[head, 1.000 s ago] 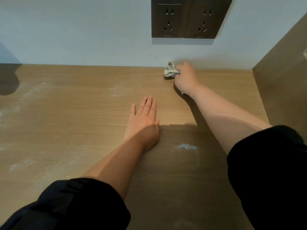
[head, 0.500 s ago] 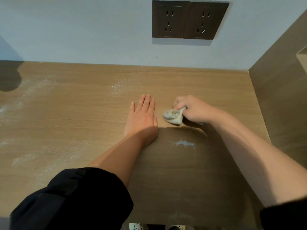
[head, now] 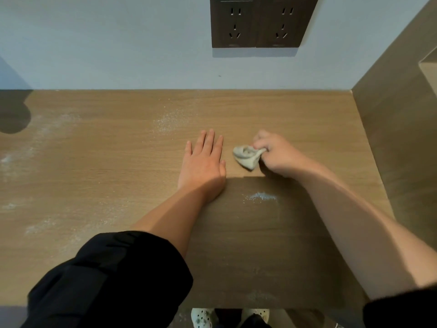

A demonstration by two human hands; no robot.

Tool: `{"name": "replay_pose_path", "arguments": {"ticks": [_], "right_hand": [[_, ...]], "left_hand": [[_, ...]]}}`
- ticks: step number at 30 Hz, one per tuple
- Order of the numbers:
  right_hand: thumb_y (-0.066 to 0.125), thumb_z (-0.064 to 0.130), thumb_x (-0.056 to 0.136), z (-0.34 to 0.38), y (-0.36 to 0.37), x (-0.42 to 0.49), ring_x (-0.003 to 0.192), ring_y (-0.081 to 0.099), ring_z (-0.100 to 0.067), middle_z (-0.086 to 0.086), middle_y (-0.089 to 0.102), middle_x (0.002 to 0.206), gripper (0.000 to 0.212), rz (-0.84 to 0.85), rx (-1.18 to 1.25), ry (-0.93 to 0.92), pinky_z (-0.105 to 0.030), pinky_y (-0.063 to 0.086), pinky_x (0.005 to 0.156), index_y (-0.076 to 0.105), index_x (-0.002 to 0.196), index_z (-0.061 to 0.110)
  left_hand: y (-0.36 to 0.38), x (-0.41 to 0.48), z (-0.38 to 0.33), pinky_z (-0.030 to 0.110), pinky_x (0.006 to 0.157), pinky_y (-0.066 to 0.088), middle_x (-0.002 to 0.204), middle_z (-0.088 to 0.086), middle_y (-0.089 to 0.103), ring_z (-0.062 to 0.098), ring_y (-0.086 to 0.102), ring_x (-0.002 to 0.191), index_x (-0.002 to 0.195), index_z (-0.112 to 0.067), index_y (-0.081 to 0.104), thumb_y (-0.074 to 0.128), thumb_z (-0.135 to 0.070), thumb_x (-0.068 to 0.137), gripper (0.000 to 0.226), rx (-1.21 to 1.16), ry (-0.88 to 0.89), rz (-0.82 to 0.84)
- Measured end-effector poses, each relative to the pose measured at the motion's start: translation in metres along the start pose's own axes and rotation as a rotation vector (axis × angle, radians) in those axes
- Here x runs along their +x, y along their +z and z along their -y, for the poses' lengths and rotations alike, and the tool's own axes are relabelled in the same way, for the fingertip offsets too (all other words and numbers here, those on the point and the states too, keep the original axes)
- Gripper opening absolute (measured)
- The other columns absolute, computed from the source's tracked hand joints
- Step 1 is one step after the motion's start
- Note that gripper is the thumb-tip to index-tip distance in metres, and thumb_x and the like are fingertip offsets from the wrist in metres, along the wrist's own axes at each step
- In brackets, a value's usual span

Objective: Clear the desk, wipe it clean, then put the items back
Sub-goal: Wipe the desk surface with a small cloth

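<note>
**Inspector:** Start well left of the socket plate [head: 263,22]. What is the condition of the desk [head: 99,166]?

**Assessor:** Pale powder streaks [head: 42,133] mark the wood far left of the plate and below it. A finer dusting [head: 169,119] lies below the plate, just left of its left edge.

**Inspector:** And the left hand [head: 203,166]?

**Assessor:** It is below the plate's left half, palm flat on the desk. The fingers are straight and together, and it grasps nothing. A black sleeve [head: 113,280] covers the upper arm.

**Inspector:** Where is the cloth [head: 246,157]?

**Assessor:** It is directly below the plate, on the desk surface. It is small, off-white and crumpled, and lies near the left hand but apart from it. The right hand [head: 279,155], below the plate's right half, clenches one end of it with curled fingers.

**Inspector:** Anything further?

**Assessor:** A small white powder patch [head: 261,197] sits lower below the plate, in shadow and clear of the cloth. Right of the plate, a side panel [head: 397,138] stands along the desk's edge.
</note>
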State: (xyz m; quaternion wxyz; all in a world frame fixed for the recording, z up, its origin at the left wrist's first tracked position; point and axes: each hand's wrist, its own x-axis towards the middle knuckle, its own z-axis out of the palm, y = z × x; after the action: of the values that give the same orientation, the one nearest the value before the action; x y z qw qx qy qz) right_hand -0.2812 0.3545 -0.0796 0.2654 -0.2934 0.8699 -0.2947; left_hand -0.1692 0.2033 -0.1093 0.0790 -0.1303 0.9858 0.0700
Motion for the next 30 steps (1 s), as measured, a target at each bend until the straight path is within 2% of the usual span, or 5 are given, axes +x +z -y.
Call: {"name": "replay_pose_path", "arguments": {"ticks": [4, 8, 14, 23, 30], "right_hand": [[0.05, -0.006, 0.088, 0.006, 0.0, -0.018, 0.09, 0.054, -0.026, -0.01, 0.057, 0.093, 0.023, 0.186, 0.002, -0.009, -0.033, 0.043, 0.08, 0.067, 0.075, 0.002], [0.045, -0.013, 0.084, -0.005, -0.045, 0.014, 0.064, 0.045, -0.013, -0.002, 0.049, 0.064, 0.029, -0.183, 0.136, 0.139, -0.018, 0.034, 0.049, 0.057, 0.067, 0.008], [0.042, -0.011, 0.083, -0.034, -0.027, 0.022, 0.12, 0.044, -0.038, -0.024, 0.046, 0.119, 0.028, -0.234, -0.104, 0.163, -0.036, 0.036, 0.096, 0.061, 0.08, 0.009], [0.052, 0.007, 0.092, -0.002, 0.017, -0.04, 0.097, 0.046, -0.02, -0.009, 0.057, 0.113, 0.035, 0.151, 0.081, 0.049, -0.029, 0.044, 0.087, 0.063, 0.068, 0.029], [0.043, -0.011, 0.083, -0.03, -0.068, 0.039, 0.08, 0.047, -0.022, -0.008, 0.049, 0.074, 0.029, -0.409, -0.003, 0.218, -0.028, 0.032, 0.055, 0.053, 0.066, 0.011]], "left_hand": [[0.002, 0.001, 0.001, 0.046, 0.122, -0.003, 0.164, 0.004, -0.01, 0.02, -0.013, 0.15, 0.156, -0.024, -0.003, 0.02, -0.036, 0.102, 0.06, 0.004, 0.009, 0.002], [0.004, 0.001, 0.002, 0.047, 0.122, -0.003, 0.164, 0.004, -0.009, 0.021, -0.013, 0.15, 0.156, -0.027, -0.002, 0.02, -0.037, 0.102, 0.059, 0.007, 0.028, -0.001], [0.005, 0.002, 0.003, 0.048, 0.122, -0.002, 0.164, 0.005, -0.009, 0.022, -0.011, 0.151, 0.156, -0.027, -0.001, 0.018, -0.038, 0.102, 0.059, 0.028, 0.037, -0.007], [0.006, 0.003, 0.003, 0.047, 0.122, -0.001, 0.164, 0.006, -0.008, 0.023, -0.011, 0.151, 0.156, -0.028, -0.001, 0.019, -0.039, 0.102, 0.059, 0.045, 0.037, -0.008], [0.006, 0.002, 0.003, 0.047, 0.122, 0.0, 0.164, 0.005, -0.008, 0.022, -0.011, 0.151, 0.156, -0.028, 0.0, 0.019, -0.038, 0.102, 0.058, 0.033, 0.04, -0.01]]}}
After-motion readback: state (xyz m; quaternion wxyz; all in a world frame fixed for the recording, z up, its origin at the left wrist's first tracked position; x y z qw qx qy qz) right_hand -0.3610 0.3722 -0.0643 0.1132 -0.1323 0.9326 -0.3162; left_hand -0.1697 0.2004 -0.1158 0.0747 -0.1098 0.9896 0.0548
